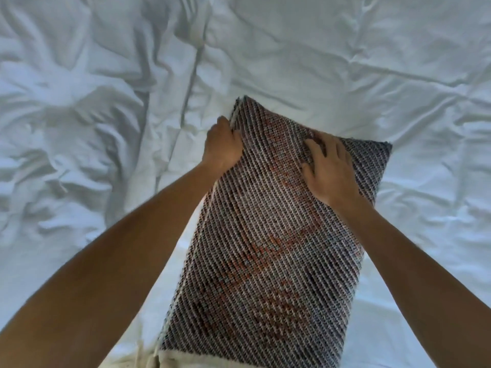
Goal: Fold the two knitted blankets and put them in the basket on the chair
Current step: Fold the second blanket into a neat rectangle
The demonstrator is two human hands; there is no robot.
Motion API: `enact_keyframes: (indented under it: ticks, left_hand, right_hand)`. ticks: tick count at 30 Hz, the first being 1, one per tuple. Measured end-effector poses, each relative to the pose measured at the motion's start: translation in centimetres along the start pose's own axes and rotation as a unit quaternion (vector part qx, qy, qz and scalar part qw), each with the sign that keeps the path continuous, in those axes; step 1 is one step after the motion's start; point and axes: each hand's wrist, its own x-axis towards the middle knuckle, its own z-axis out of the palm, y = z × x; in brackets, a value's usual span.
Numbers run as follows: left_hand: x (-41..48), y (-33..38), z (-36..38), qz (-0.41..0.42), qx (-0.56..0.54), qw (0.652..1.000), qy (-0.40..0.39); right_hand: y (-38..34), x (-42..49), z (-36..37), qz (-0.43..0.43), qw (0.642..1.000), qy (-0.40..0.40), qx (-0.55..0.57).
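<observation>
On rumpled bedding (345,62), folded striped blanket (265,248): left fingers (231,128) gripping edge, right fingers (316,147) flat.

The knitted blanket (268,235) runs off the bottom edge, so its near end is unseen. The left hand (221,146) hides its fingertips behind the blanket's far corner; both arms are cut off below.

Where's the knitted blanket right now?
In the head view the knitted blanket lies folded at centre on the white bedding, left hand gripping its far-left edge, right hand flat on top.
</observation>
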Motion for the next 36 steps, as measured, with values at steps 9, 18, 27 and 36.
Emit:
enact_keyframes:
  ticks: [9, 18, 27, 36]
  left_hand:
    - [-2.2, 0.7, 2.5, 0.137, 0.189, 0.961, 0.151]
    - [-1.0, -2.7, 6.1, 0.21, 0.335, 0.918, -0.022]
    - [0.1, -2.4, 6.2, 0.207, 0.363, 0.907, -0.054]
    - [2.6, 4.0, 4.0, 0.259, 0.394, 0.881, -0.044]
  right_hand:
    - [1.2, -1.0, 2.1, 0.015, 0.998, 0.047, 0.024]
    - [5.5, -2.2, 5.0, 0.126, 0.991, 0.044, 0.01]
    - [7.6, -2.0, 6.2, 0.146, 0.989, -0.023, -0.005]
    - [7.6, 1.8, 1.8, 0.102, 0.994, -0.032, -0.02]
